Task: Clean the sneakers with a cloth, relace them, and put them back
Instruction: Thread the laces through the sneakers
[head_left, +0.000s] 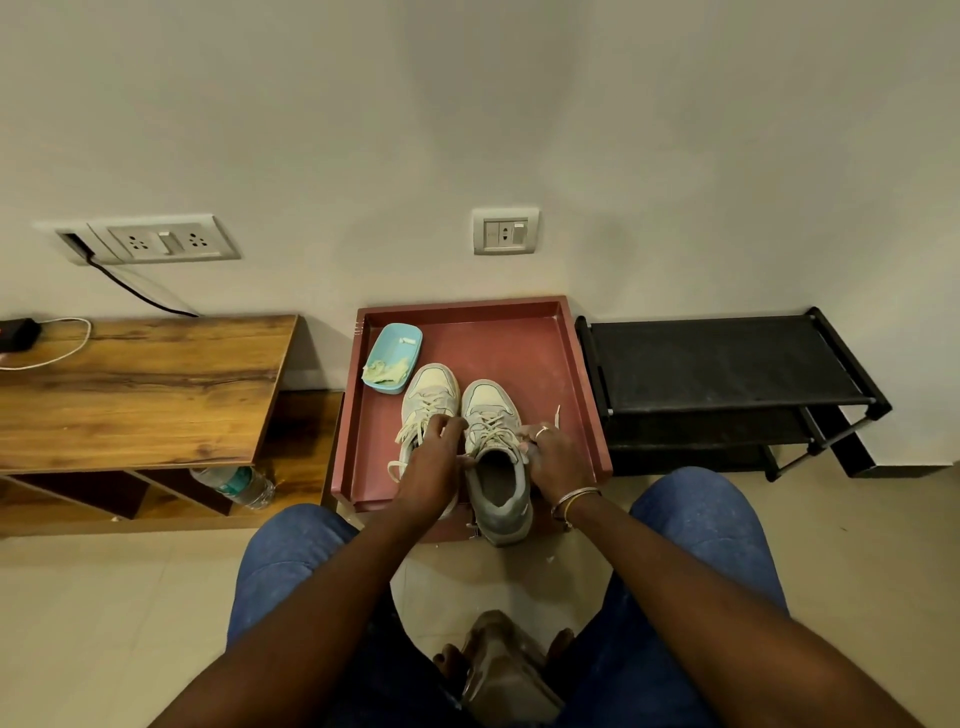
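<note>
Between hands, sneaker (497, 486) sat toe away. Left hand (434, 460) curled round one end of laces (491, 427), right hand (553, 460) pinched other end. Step seemed to want even pull, laces flat.

Dim, warm light; edges bowed, perhaps slightly soft.

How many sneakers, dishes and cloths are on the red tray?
Sneakers: 2
Blue dish: 1
Cloth, lying in the dish: 1
Total on the red tray: 4
</note>
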